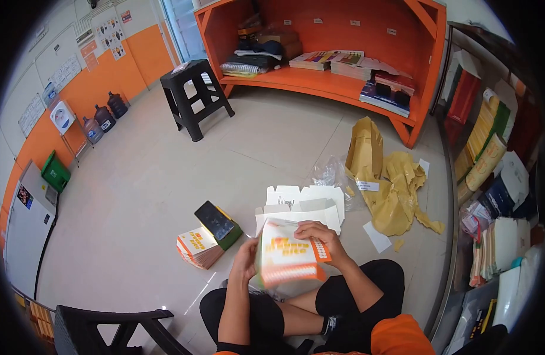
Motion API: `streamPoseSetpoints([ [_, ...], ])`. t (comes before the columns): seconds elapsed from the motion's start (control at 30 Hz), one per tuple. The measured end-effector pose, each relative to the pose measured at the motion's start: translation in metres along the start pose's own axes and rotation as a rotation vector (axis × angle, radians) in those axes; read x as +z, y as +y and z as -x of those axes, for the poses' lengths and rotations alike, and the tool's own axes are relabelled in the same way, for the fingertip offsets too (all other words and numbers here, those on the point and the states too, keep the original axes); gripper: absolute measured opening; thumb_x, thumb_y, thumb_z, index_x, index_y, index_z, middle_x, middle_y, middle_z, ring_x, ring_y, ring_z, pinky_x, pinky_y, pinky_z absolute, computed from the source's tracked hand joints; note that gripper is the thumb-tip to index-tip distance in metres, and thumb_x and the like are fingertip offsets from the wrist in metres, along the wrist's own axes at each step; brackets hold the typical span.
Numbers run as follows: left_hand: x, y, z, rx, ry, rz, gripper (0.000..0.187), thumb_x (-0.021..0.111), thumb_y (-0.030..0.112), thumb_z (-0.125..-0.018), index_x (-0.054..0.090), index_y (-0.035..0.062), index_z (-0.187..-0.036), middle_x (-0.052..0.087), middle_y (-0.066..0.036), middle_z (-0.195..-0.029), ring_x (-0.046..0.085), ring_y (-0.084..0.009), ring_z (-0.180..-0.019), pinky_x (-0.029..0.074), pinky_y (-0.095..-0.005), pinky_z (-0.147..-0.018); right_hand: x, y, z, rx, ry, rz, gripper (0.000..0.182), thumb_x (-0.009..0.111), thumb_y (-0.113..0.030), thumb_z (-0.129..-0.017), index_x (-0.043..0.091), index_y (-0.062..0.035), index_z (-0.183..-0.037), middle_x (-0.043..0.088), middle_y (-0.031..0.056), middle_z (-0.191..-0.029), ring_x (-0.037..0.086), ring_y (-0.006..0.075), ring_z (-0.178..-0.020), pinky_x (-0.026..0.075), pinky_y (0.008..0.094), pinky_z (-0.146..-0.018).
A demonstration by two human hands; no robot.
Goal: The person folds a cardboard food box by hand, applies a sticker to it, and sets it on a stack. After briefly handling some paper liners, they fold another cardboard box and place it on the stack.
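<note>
While both hands hold a printed white-and-orange bundle above the lap, the work in hand looks like gathering or turning its pieces. The left hand supports the bundle's left side, its fingers curved around the edge. The right hand lies over the far right part, its fingers spread across the top beside an orange printed strip. Whether the fingers underneath pinch tightly, I cannot tell.

The next move seems to call for a steady left-side hold and light right fingers, so that the pieces stay aligned. The bundle's large lettered face points up towards the wearer, the words reading upright from the seated position. An orange patterned band runs along its near edge. Its long axis seems to run from far to near, though motion blur leaves this unsure.

On the floor, to the left of the bundle, a phone rests tilted on a green stack, with a similar lettered stack beside it. Flat white cartons lie just beyond the bundle; crumpled brown paper spreads farther right, near clear plastic.
</note>
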State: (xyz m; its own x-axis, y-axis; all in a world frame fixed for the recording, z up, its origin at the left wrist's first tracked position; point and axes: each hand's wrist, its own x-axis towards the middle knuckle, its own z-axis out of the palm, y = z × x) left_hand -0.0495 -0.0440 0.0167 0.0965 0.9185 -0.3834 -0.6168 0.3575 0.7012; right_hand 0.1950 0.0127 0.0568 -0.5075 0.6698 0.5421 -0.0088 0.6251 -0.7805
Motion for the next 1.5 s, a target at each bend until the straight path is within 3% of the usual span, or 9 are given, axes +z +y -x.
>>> streamPoseSetpoints([
  [0.13, 0.01, 0.001, -0.002, -0.188, 0.258, -0.798, 0.036, 0.055, 0.025, -0.086, 0.055, -0.0048, -0.107, 0.062, -0.017, -0.081, 0.062, -0.0211, -0.056, 0.052, -0.0289, -0.048, 0.002, -0.006, 0.004, 0.471, 0.333, -0.052, 0.028, 0.065, -0.022, -0.085, 0.066, 0.0, -0.102, 0.069, 0.0127, -0.091, 0.066, 0.0218, -0.087, 0.049, 0.0321, -0.079],
  [0.33, 0.031, -0.005, 0.009, 0.61, 0.33, -1.049, 0.084, 0.079, 0.032, -0.07, 0.034, 0.0032, -0.134, 0.053, -0.019, -0.107, 0.061, -0.0201, -0.058, 0.05, -0.0277, -0.048, -0.002, 0.004, 0.003, 0.459, 0.338, -0.095, 0.034, 0.066, -0.024, -0.086, 0.063, 0.0044, -0.104, 0.068, 0.013, -0.092, 0.065, 0.0188, -0.084, 0.05, 0.0305, -0.076],
  [0.47, 0.008, -0.025, -0.015, 0.064, 0.095, -1.039, 0.044, 0.074, 0.024, -0.078, 0.06, 0.0006, -0.113, 0.065, -0.012, -0.08, 0.061, -0.0167, -0.067, 0.047, -0.0263, -0.049, 0.005, 0.01, 0.006, 0.575, 0.342, -0.373, 0.039, 0.069, -0.019, -0.084, 0.056, 0.003, -0.114, 0.064, 0.0104, -0.104, 0.061, 0.0173, -0.094, 0.049, 0.0292, -0.081],
  [0.6, 0.017, -0.037, -0.015, 0.701, 0.246, -1.078, 0.025, 0.06, 0.001, -0.079, 0.065, 0.0037, -0.104, 0.066, -0.01, -0.074, 0.06, -0.0117, -0.061, 0.046, -0.026, -0.054, 0.009, 0.029, 0.012, 0.617, 0.336, -0.478, 0.044, 0.069, -0.012, -0.082, 0.052, 0.0023, -0.12, 0.062, 0.0109, -0.112, 0.058, 0.0183, -0.103, 0.047, 0.0282, -0.087],
  [0.73, 0.02, -0.039, -0.012, 0.626, 0.075, -0.968, 0.05, 0.06, -0.002, -0.077, 0.051, 0.0018, -0.126, 0.065, -0.015, -0.1, 0.06, -0.0193, -0.099, 0.049, -0.0311, -0.08, 0.008, 0.022, 0.01, 0.883, 0.273, -0.458, 0.047, 0.065, -0.007, -0.083, 0.049, 0.001, -0.126, 0.059, 0.0115, -0.116, 0.055, 0.0189, -0.109, 0.043, 0.0304, -0.093],
  [0.83, 0.037, -0.015, 0.014, 0.186, -0.252, -0.952, 0.07, 0.062, 0.021, -0.087, 0.025, 0.002, -0.143, 0.043, -0.016, -0.138, 0.043, -0.0223, -0.125, 0.042, -0.0352, -0.096, 0.005, 0.044, 0.016, 0.734, 0.368, -0.406, 0.045, 0.057, -0.004, -0.087, 0.044, -0.0006, -0.13, 0.057, 0.0127, -0.119, 0.054, 0.0217, -0.111, 0.041, 0.032, -0.096],
  [1.03, 0.012, -0.038, -0.017, 0.225, -0.262, -0.314, 0.079, 0.031, 0.057, -0.095, 0.006, 0.0043, -0.148, 0.021, -0.017, -0.15, 0.02, -0.0256, -0.138, 0.016, -0.0364, -0.112, 0.02, 0.034, 0.009, 0.668, 0.426, -0.342, 0.047, 0.045, -0.019, -0.097, 0.034, 0.0006, -0.138, 0.051, 0.0128, -0.128, 0.049, 0.0249, -0.118, 0.039, 0.0326, -0.099],
  [1.17, 0.033, -0.042, -0.019, 0.412, 0.122, -0.612, 0.051, 0.035, 0.04, -0.1, 0.035, 0.0041, -0.137, 0.047, -0.012, -0.13, 0.044, -0.0155, -0.12, 0.035, -0.0314, -0.101, 0.024, 0.029, 0.011, 0.686, 0.294, -0.878, 0.049, 0.04, -0.033, -0.1, 0.039, 0.0015, -0.135, 0.054, 0.0093, -0.124, 0.054, 0.0176, -0.111, 0.044, 0.0295, -0.093],
  [1.5, 0.037, -0.048, -0.021, 0.663, 0.275, -0.764, 0.021, 0.054, 0.023, -0.094, 0.05, 0.0045, -0.104, 0.061, -0.004, -0.076, 0.053, -0.0123, -0.06, 0.043, -0.0301, -0.054, 0.048, 0.029, 0.01, 0.363, 0.431, -0.08, 0.026, 0.057, -0.017, -0.093, 0.054, 0.0034, -0.109, 0.065, 0.0098, -0.083, 0.062, 0.0139, -0.071, 0.049, 0.025, -0.064],
])
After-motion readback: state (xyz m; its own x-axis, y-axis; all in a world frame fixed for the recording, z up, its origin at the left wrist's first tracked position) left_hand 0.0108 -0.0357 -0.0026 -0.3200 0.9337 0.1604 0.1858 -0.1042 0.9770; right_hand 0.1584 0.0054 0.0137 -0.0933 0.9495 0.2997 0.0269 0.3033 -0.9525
